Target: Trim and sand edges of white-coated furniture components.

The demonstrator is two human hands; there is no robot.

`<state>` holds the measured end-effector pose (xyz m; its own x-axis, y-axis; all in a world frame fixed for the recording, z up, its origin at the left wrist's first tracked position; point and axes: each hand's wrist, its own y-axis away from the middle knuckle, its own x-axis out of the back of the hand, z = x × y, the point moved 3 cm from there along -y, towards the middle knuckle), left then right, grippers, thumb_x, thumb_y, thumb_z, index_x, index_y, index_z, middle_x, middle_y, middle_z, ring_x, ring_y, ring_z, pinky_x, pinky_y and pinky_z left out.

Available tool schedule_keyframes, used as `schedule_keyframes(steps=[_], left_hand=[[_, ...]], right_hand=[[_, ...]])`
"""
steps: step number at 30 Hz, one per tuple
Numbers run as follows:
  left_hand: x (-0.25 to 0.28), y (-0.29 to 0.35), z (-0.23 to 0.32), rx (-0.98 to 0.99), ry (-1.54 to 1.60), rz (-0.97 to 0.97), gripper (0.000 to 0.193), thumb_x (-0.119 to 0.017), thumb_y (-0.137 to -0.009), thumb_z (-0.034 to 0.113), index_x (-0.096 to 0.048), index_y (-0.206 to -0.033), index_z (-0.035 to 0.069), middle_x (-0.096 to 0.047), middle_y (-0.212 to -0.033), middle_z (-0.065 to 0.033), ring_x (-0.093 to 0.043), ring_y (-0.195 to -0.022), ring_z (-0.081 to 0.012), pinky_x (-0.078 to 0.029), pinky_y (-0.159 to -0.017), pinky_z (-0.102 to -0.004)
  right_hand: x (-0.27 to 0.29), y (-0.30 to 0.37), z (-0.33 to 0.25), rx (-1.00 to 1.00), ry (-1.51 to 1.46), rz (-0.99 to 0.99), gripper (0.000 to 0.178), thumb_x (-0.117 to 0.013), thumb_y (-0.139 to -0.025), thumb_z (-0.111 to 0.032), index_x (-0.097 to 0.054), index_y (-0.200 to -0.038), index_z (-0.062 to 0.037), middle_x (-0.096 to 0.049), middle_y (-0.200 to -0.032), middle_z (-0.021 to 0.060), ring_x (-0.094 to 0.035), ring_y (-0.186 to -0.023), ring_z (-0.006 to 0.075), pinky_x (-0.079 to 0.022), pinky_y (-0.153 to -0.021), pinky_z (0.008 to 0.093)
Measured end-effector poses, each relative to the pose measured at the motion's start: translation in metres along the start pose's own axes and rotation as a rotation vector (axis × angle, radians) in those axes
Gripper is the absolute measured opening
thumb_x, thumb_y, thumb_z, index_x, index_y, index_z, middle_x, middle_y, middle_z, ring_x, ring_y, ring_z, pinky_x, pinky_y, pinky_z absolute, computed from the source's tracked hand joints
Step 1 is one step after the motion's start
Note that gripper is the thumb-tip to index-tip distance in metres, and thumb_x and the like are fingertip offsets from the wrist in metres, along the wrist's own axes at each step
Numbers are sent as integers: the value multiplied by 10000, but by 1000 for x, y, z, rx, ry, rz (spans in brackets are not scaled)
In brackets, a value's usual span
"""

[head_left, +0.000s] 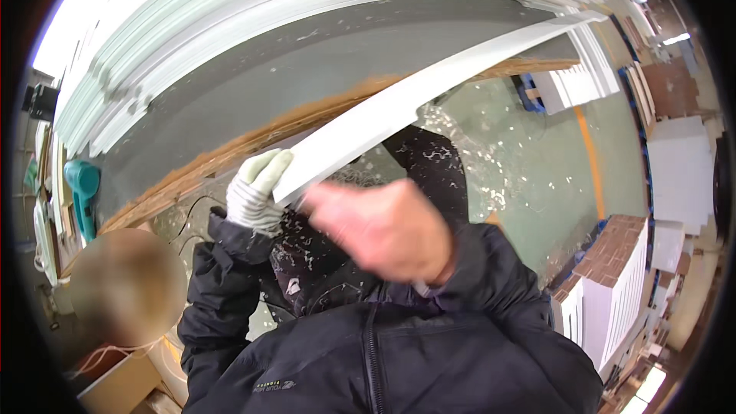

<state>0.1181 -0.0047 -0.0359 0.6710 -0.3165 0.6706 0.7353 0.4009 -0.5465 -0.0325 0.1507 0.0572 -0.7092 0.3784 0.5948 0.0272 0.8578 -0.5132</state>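
two hands at one end of a long white board

in the head view, the long white board [368, 126] goes on a slant. its near end is at the hands, low and left of the middle. its far end is up by the right end of the table [230, 88]. the board goes over the wood edge [222, 157] of the table. there is a small step in the side of the board, near its middle.

the left hand [257, 192] has a pale glove with stripes. its fingers are bent and hold the near end of the board.

the right hand [387, 230] is bare and blurry. its fingertips are just beside the same end of the board. i cannot tell if they touch it, if they are wide or narrow, or if they hold a thing.

on the gray table top, a big pile of white strips [253, 15] lies along the far side. a teal tool [83, 178] is at the table's left end.

the floor [552, 176] is green, with white bits on it and an orange line [589, 161]. at the right is a white pile with a brown top [613, 253]. the person has a black jacket [445, 345].
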Motion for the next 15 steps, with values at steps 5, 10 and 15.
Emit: schedule_keyframes(steps=[5,10,15], left_hand=[[6,3,-3,-75,-122,-6,464,-752,-776,46,-652,-1229,75,-669,-1137,-162,-688,-962,-322,-573,-822,-383],[4,5,-5,-123,-189,-27,513,-787,-787,173,-629,-1257,47,-660,-1151,-176,-683,-955,-342,-568,-784,-390],[11,5,2,-58,-235,-17,357,-709,-870,156,-670,-1210,57,-693,-1129,-164,-697,-973,-322,-565,-844,-385]], right_hand=[[78,21,91,-636,189,59,288,-646,-988,-250,-715,-928,23,-631,-615,118,-587,-518,177,-463,-520,327],[143,40,147,-630,481,157,314,-628,-988,-290,-726,-918,-1,-594,-596,168,-598,-486,273,-468,-514,377],[262,63,246,-876,885,256,371,-585,-974,-341,-714,-870,-8,-684,-814,244,-663,-798,460,-524,-729,539]])
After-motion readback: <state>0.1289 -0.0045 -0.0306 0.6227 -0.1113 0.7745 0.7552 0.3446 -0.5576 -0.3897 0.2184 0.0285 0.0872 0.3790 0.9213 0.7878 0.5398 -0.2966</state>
